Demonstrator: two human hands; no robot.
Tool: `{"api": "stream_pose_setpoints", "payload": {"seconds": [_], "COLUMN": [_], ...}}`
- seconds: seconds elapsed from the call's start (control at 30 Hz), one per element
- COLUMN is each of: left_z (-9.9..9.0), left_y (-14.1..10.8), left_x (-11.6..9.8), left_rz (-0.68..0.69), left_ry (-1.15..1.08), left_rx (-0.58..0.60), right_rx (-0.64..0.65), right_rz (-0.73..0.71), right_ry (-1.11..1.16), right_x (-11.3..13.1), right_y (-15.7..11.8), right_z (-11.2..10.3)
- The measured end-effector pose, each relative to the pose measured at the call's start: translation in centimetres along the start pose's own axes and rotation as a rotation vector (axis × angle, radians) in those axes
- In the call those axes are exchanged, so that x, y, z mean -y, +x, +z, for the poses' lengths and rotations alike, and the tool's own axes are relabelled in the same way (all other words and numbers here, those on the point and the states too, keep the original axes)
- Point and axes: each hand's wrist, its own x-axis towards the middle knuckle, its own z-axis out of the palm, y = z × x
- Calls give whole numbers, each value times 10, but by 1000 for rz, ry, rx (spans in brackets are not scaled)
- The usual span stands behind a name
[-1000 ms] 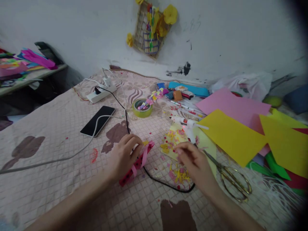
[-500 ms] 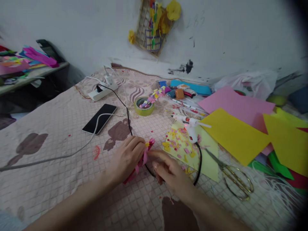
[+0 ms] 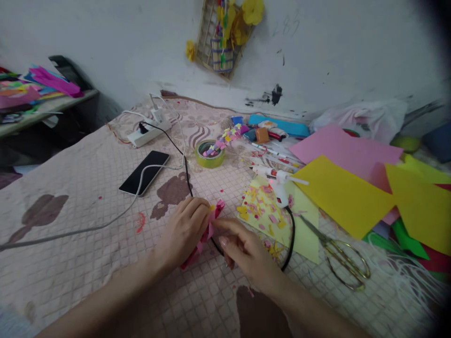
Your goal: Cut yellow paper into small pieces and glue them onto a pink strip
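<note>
The left hand [image 3: 186, 227] curls closed over a pink strip [image 3: 200, 248], which slants from seven toward one o'clock. At the strip's three o'clock, the right hand [image 3: 252, 253] is half bent, index finger against it — whether it grips, I cannot tell. From the strip, the glue gun [image 3: 281, 191] lies at two o'clock, scissors [image 3: 340, 258] at three, tape roll [image 3: 210, 162] at twelve.

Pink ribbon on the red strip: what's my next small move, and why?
Perhaps press the ribbon gently against the strip with your right hand. Its forefinger is right at the ribbon, which seems to stand a little loose, and your left hand covers part of the strip, so it could steady it.
</note>
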Motion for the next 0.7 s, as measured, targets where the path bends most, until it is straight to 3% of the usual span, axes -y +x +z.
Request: {"api": "stream_pose_setpoints", "payload": {"seconds": [0.7], "left_z": [2], "left_y": [0], "left_x": [-4], "left_rz": [-14], "left_ry": [18], "left_rx": [110], "right_rx": [-5], "right_rz": [27], "right_ry": [-11], "right_x": [-1], "right_y": [0], "right_z": [-2]}}
